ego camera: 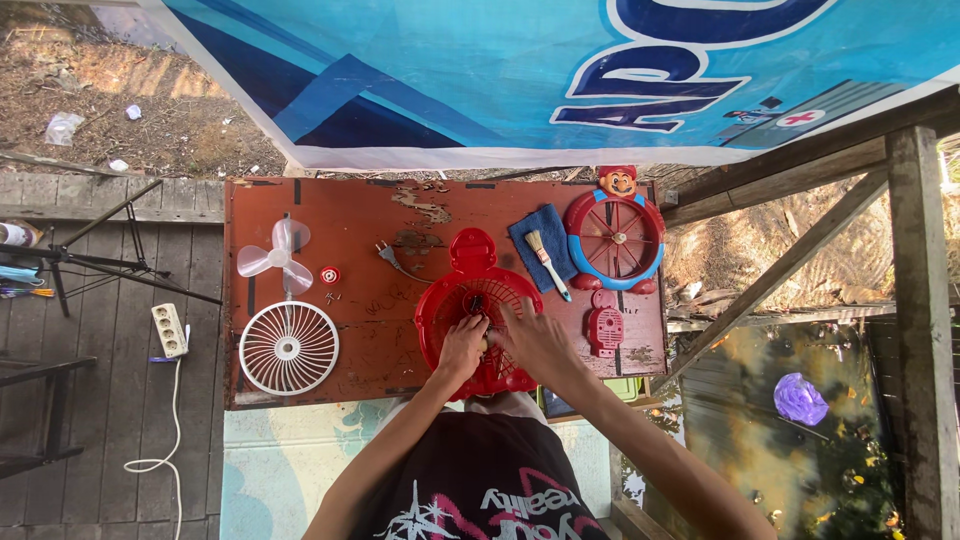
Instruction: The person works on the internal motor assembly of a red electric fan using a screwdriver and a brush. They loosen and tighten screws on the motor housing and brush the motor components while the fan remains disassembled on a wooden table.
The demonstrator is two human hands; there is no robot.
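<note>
A red fan housing with a grille lies on the rust-red table in front of me. My left hand rests on its near part, fingers curled around something small and yellowish that I cannot make out. My right hand presses on the grille just beside it, fingers toward the hub. A plug and cord lead into the housing from the left.
A white fan blade, a small red cap and a white round grille lie at the left. A brush on a blue cloth, a red-blue round fan frame and a small red part lie at the right. A power strip sits on the floor.
</note>
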